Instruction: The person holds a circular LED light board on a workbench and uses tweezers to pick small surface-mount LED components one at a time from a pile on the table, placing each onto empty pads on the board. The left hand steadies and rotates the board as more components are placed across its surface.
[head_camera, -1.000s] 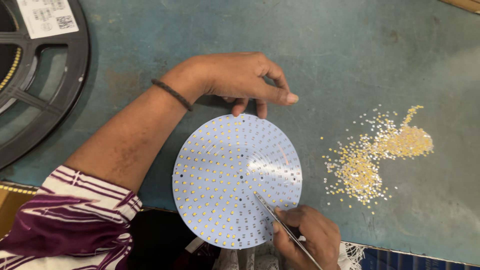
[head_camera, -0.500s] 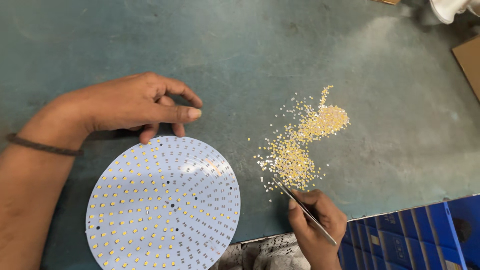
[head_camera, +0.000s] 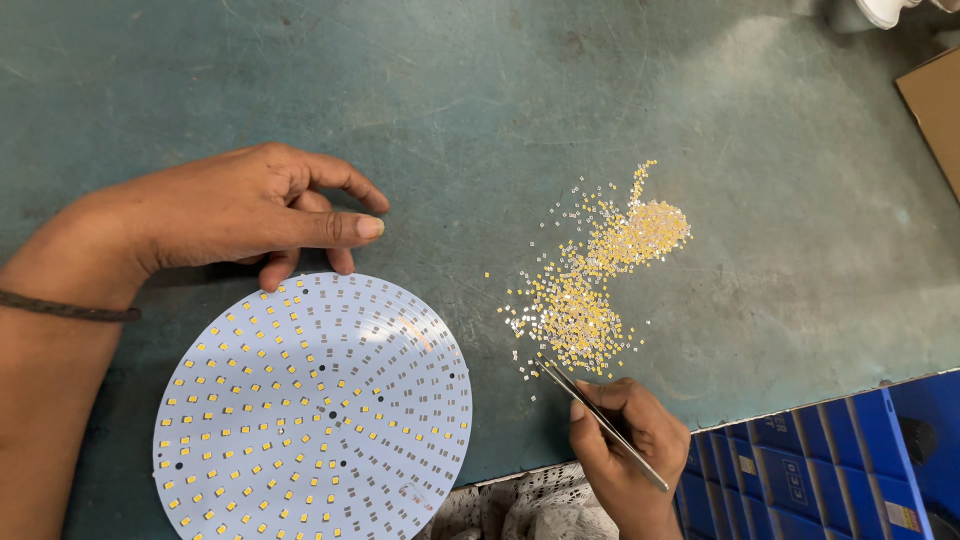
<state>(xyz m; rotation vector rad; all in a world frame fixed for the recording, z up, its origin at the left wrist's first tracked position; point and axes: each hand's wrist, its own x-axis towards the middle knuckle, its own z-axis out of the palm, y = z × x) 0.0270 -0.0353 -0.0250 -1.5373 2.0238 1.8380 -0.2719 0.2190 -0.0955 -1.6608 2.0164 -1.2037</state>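
Observation:
A round white circuit board dotted with small yellow chips lies on the green table at the lower left. My left hand rests on the table at the board's top edge, its fingertips touching the rim. My right hand grips metal tweezers, whose tips reach the near edge of a loose pile of tiny yellow chips. The pile spreads up and to the right across the table.
A blue plastic crate sits below the table's front edge at the lower right. A brown cardboard corner shows at the right edge. White cloth lies at the bottom.
The view has shifted right, so the board and my left hand now sit further left. My right hand has carried the tweezers off the board to the chip pile.

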